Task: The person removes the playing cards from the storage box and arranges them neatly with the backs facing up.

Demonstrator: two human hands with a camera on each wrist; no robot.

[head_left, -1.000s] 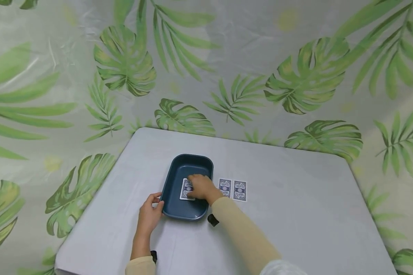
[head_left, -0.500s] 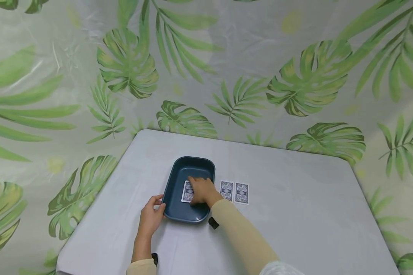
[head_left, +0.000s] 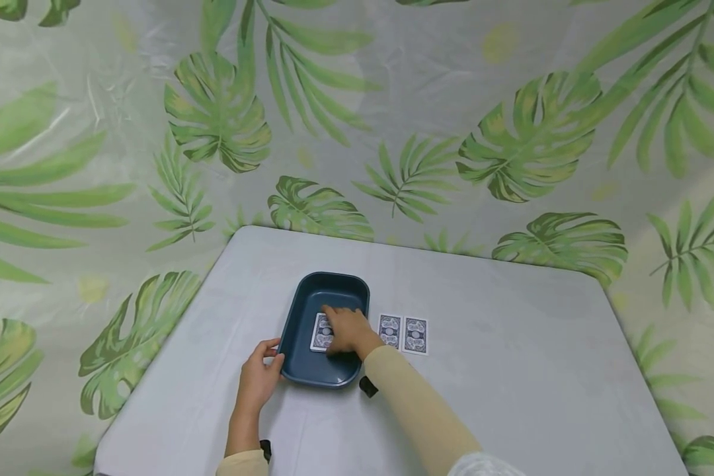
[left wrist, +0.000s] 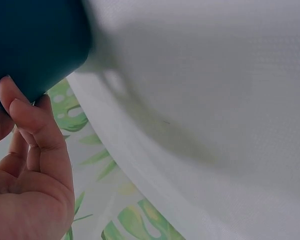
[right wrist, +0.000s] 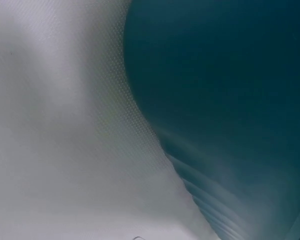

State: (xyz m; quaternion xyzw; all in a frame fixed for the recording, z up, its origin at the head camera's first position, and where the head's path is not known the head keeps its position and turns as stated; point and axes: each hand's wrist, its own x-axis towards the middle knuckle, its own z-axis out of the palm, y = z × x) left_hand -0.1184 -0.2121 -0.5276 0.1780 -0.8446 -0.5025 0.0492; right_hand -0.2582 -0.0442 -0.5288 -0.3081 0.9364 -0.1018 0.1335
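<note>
A dark blue rectangular tray [head_left: 309,370] lies on the table; it fills part of both wrist views. My left hand [head_left: 260,375] grips its left wall, thumb and fingers on the rim, as the left wrist view also shows. Inside the tray is a face-down playing card [head_left: 320,334] with a blue patterned back and white border. My right hand [head_left: 351,330] holds it from above, with a fingertip near its far end and the thumb near its near end. The hand hides the card's right side; whether more cards lie beneath is unclear. No right fingers show in the right wrist view.
Just right of the tray, two more face-down cards, one nearer [head_left: 389,329] and one farther right [head_left: 415,336], lie side by side on the white-covered table [head_left: 512,370]. Behind the table hangs a leaf-patterned sheet [head_left: 416,172].
My right thumb has slid toward the card's near end, and the fingers span it more widely. My left hand keeps its grip on the tray. The head view has shifted slightly.
</note>
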